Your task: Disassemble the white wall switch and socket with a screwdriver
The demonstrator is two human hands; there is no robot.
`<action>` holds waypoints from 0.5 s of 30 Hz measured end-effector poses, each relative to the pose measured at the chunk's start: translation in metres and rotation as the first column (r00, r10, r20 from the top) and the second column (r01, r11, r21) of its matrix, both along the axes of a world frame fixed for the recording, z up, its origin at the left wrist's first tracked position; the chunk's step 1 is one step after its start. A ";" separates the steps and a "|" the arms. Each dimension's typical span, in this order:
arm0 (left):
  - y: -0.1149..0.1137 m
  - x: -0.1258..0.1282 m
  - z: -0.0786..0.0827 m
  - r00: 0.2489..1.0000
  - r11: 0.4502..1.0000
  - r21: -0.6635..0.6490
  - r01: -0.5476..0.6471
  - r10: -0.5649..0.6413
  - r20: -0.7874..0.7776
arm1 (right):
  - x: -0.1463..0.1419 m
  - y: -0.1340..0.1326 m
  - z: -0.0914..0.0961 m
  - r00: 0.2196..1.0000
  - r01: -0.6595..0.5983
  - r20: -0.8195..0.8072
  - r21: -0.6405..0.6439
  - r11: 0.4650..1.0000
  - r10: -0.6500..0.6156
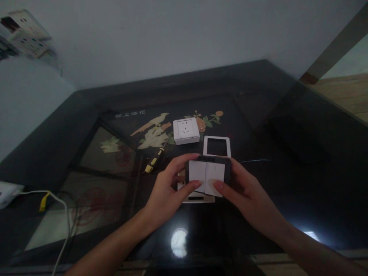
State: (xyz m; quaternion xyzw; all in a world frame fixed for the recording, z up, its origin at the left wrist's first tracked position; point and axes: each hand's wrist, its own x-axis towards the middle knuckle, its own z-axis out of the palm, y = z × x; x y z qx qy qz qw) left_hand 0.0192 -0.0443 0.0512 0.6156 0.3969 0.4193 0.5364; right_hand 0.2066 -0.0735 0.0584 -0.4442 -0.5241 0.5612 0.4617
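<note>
Between both hands I hold a two-rocker wall switch, white rockers in a dark body, tilted toward me over the table. My left hand grips its left side, with the thumb on the left rocker. Gripping the right side, my right hand has its thumb on the right rocker. Below the switch lies a white plate, mostly hidden. A white square frame rests just behind. Farther back sits a white boxed wall socket. To the left lies a yellow-and-black screwdriver.
The glossy black table carries a flower-and-bird picture and reflections. At the left edge are a white device and a white cable with a yellow tag. Wall sockets are at upper left, and a wall stands behind.
</note>
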 end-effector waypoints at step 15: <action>0.002 -0.004 0.002 0.980 0.966 -0.251 0.065 -0.014 0.199 | -0.002 -0.009 0.001 0.996 -0.071 0.057 0.045 0.996 0.068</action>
